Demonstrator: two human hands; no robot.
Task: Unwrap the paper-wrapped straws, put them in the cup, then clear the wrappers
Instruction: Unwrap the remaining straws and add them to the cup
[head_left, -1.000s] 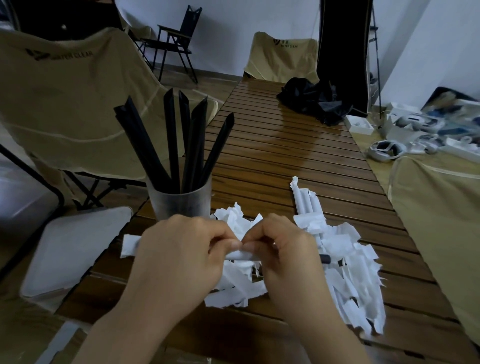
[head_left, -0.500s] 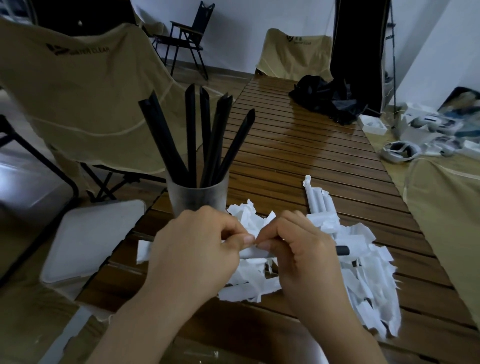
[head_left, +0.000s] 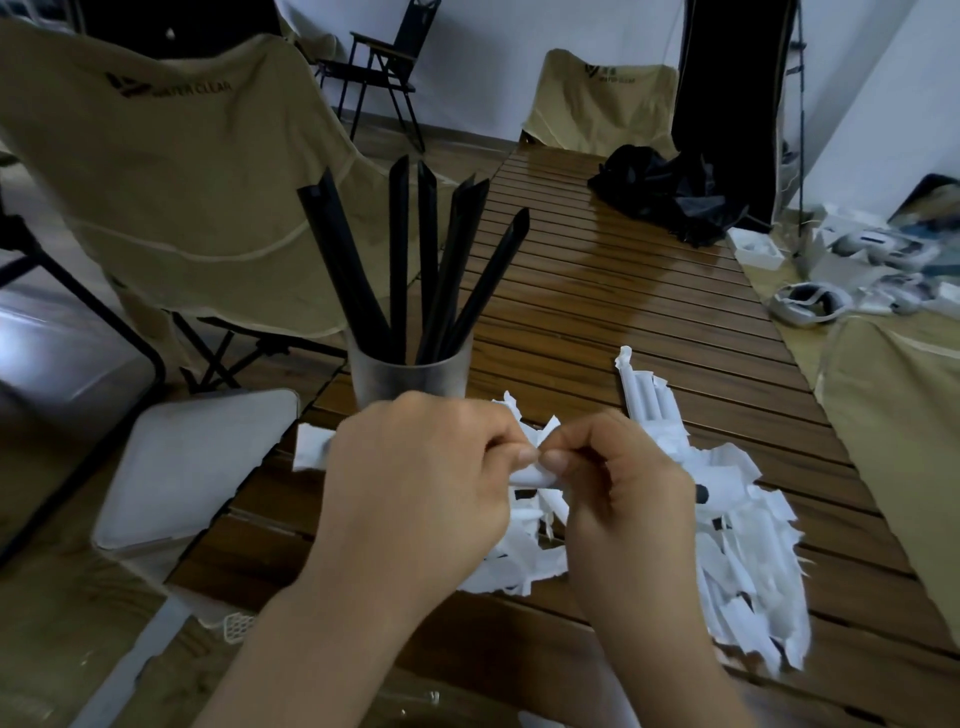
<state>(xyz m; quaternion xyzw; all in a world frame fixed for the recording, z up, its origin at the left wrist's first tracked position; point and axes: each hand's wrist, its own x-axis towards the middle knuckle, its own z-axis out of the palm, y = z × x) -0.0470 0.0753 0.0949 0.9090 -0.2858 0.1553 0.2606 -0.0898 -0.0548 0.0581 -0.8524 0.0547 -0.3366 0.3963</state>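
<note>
A paper-wrapped straw (head_left: 531, 475) lies crosswise between my hands above the table. My left hand (head_left: 415, 483) and my right hand (head_left: 623, 499) both pinch its white wrapper at the middle, thumbs nearly touching. The wrapper's left end (head_left: 310, 448) sticks out past my left hand, and a black straw tip (head_left: 701, 492) shows beyond my right hand. Just behind my hands stands a frosted cup (head_left: 410, 374) holding several black straws (head_left: 400, 260). A pile of torn white wrappers (head_left: 737, 551) spreads under and right of my hands. A few wrapped straws (head_left: 644, 395) lie at the pile's far edge.
The slatted wooden table (head_left: 597, 291) runs away from me, with a black cloth bundle (head_left: 665, 192) at its far end. Tan folding chairs (head_left: 171, 182) stand left and beyond. A grey lidded box (head_left: 197, 467) sits left of the table. White devices (head_left: 810, 301) clutter the right side.
My view has shifted so the cup and pile sit further right. Both hands have stayed pinched on the wrapper's middle, and the paper between the thumbs now bunches up slightly.
</note>
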